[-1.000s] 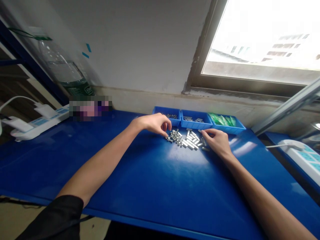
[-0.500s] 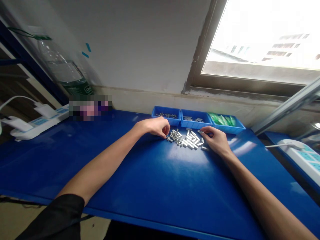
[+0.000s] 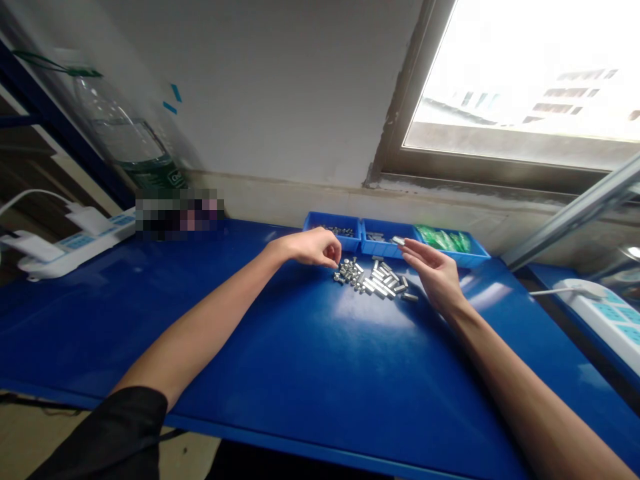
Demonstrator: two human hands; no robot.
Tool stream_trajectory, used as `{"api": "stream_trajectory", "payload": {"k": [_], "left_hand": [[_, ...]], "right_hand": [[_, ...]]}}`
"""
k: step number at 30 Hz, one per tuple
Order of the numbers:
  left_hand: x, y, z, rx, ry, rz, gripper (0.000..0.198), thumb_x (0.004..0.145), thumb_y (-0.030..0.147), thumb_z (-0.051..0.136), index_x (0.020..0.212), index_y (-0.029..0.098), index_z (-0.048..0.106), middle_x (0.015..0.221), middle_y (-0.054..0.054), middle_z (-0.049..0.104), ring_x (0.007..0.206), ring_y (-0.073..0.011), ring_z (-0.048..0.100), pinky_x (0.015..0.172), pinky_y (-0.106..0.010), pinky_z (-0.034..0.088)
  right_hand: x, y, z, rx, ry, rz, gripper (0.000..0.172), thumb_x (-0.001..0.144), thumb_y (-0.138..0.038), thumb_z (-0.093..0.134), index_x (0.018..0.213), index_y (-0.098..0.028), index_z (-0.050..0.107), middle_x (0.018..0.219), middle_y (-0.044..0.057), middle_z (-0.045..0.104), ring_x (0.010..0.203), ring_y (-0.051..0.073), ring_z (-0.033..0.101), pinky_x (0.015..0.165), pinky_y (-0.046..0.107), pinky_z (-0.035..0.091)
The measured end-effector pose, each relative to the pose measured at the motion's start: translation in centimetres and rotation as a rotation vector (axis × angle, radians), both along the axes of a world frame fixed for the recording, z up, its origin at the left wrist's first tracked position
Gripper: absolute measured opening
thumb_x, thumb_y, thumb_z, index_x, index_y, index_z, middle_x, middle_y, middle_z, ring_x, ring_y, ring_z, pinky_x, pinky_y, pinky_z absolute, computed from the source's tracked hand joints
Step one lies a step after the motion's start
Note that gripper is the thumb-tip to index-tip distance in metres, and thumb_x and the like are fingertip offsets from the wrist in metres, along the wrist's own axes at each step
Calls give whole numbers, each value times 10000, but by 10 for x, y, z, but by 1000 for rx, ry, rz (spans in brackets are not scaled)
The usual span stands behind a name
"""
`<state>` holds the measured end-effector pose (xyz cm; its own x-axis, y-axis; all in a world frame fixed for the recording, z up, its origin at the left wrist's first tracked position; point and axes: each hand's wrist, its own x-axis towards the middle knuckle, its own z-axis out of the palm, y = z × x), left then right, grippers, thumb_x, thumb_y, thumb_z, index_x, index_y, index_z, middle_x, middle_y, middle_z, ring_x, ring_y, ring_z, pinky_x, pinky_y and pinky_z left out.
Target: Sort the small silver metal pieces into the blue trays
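Note:
My left hand (image 3: 320, 248) is curled with fingertips pinched together just left of a pile of small silver screws (image 3: 349, 272); anything between the tips is too small to make out. To the right of the screws lie several silver metal cylinders (image 3: 383, 283) on the blue table (image 3: 320, 373). My right hand (image 3: 433, 267) holds one silver cylinder (image 3: 399, 241) at its fingertips, in front of the middle blue bin (image 3: 389, 249). Short metal pieces lie in that bin. The left blue bin (image 3: 333, 220) holds small dark screws, partly hidden by my left hand.
A third blue bin (image 3: 475, 260) holds green packets (image 3: 444, 239). At the left are a power strip (image 3: 75, 250) and a large bottle (image 3: 125, 140). Another power strip (image 3: 607, 310) and a slanted metal bar (image 3: 570, 210) stand at the right.
My right hand has lifted from the cylinders toward the middle bin with a cylinder in its fingertips, its fingers straighter. My left hand has risen slightly.

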<state>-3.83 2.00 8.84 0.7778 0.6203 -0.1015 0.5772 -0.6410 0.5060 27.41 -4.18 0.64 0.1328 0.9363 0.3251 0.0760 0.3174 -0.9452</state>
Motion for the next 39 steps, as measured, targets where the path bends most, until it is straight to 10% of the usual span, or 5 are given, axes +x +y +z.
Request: {"api": "stream_trajectory", "payload": {"k": [7, 15, 26, 39], "left_hand": [[1, 3, -5, -180, -235, 50, 274, 821, 397, 807, 867, 132, 757, 739, -67, 762, 680, -163, 715, 609, -204, 482], [8, 4, -7, -301, -632, 334, 416, 747, 439, 890, 884, 81, 730, 725, -93, 742, 612, -157, 721, 537, -205, 502], [12, 7, -14, -468, -914, 558, 460, 745, 245, 921, 1122, 57, 736, 879, -126, 791, 839, -184, 775, 853, -311, 622], [18, -2, -7, -232, -590, 262, 268, 874, 223, 747, 1086, 60, 768, 900, -139, 798, 792, -171, 760, 736, -247, 585]], "right_hand": [[-2, -2, 2, 28, 24, 52, 533, 802, -372, 869, 1302, -260, 724, 1393, 88, 707, 1378, 337, 599, 1197, 510, 470], [1, -7, 8, 30, -343, -80, 298, 849, -437, 760, 1030, -204, 802, 1082, 102, 812, 1035, 297, 768, 986, 460, 598], [16, -12, 11, 45, -861, -47, 309, 881, -462, 674, 990, -204, 805, 828, 68, 769, 699, 216, 676, 659, 344, 545], [17, -13, 14, 47, -881, -9, 293, 880, -454, 677, 976, -201, 790, 814, 67, 750, 665, 202, 648, 643, 335, 528]]}}
